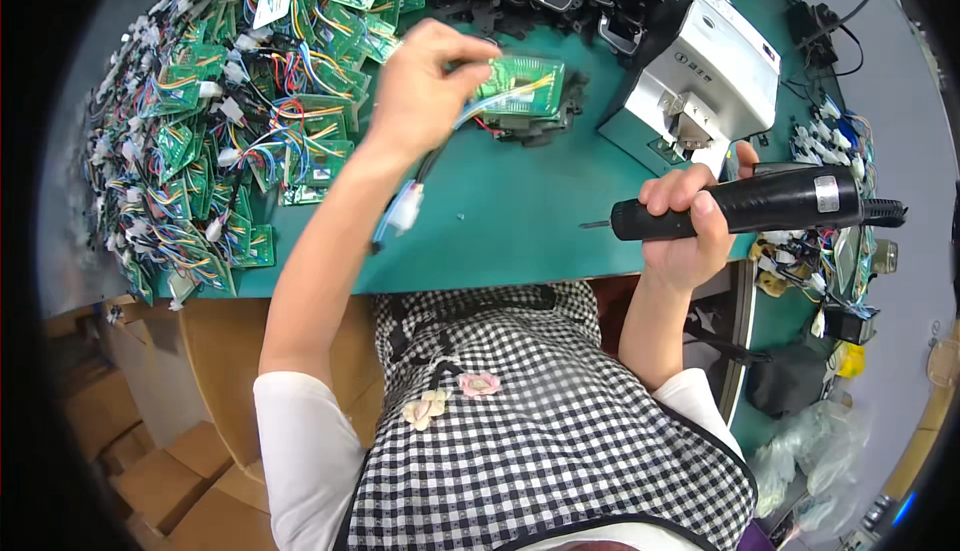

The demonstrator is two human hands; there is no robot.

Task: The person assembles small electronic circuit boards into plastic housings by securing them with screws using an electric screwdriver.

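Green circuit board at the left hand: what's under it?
A black part shows past its right and lower edges; the board hides the rest, including whether they touch.

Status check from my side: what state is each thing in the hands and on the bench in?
Left hand: pinching at the board's left edge.
Circuit board: over the black part, wires attached.
Black part: mostly covered.
Right hand: wrapped around the screwdriver.
Screwdriver: held up, bit pointing left; running or not, can't tell.
White machine: standing; power unclear.
Board pile: heaped, wires tangled.
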